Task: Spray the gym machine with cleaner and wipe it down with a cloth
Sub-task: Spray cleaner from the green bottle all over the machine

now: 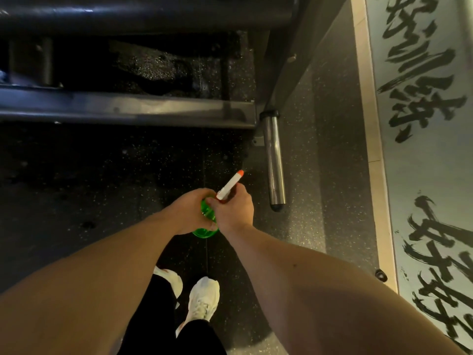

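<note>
Floor (102,175): dark rubber flecked with pale specks; 1 thin seam (206,252) runs from 12 to 6 o'clock through the centre. It is dim at 9 o'clock, with a paler, better-lit band at 3 o'clock.
Skirting strip (371,139): beige, from 1 to 4 o'clock, between floor and wall.
Wall (435,162): pale grey-green, at 3 o'clock, bearing large black brush-stroke characters (419,116).
Small black fitting (380,274): on the floor at 4 o'clock, beside the skirting strip.

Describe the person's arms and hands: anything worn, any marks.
Both arms are bare as far as the frame shows: no sleeves on the left forearm or the right forearm. The left hand and right hand wear no gloves; no watch, band or ring is visible. A small dark spot sits on the right forearm.
</note>
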Tool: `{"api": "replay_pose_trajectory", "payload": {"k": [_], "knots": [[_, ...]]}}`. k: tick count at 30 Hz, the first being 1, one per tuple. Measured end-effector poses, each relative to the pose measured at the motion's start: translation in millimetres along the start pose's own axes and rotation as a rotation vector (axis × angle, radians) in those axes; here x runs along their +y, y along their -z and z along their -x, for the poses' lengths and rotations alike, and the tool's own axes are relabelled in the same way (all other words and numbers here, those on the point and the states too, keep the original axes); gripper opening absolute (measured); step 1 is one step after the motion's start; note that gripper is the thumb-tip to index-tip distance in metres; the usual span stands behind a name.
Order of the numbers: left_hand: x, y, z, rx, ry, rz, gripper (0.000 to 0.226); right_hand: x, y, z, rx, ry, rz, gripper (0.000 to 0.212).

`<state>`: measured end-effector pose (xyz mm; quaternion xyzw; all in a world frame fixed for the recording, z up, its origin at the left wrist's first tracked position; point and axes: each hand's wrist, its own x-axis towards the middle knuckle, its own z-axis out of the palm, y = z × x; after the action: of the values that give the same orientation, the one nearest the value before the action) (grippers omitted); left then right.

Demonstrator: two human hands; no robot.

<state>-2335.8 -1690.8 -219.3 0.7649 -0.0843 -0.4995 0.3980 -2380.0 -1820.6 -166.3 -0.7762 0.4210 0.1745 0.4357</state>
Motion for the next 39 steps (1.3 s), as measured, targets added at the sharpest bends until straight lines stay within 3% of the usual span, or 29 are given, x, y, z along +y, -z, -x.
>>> {"api": "replay_pose_trajectory", "payload": {"k": [9, 16, 23, 32, 39], "knots": [[68, 49, 100, 0.157, 0.017, -0.132, 0.061, -83, 22, 75, -0.088, 0.091, -0.052, 0.079], [128, 81, 221, 0.271, 0.094, -0.158, 0.063, -154, 60, 173, -0.205, 0.155, -0.063, 0.085], [199, 102, 328, 0.356, 0.027, -0.148, 0.062, -208, 117, 263, -0.220, 0.279, -0.116, 0.082], [281, 80, 413, 0.284, -0.057, -0.196, 0.073, -215, 201, 346, -0.057, 0.355, -0.054, 0.060], [292, 52, 442, 0.264, -0.007, -0.193, 0.075, -199, 234, 379, -0.109, 0.316, -0.101, 0.069]]}}
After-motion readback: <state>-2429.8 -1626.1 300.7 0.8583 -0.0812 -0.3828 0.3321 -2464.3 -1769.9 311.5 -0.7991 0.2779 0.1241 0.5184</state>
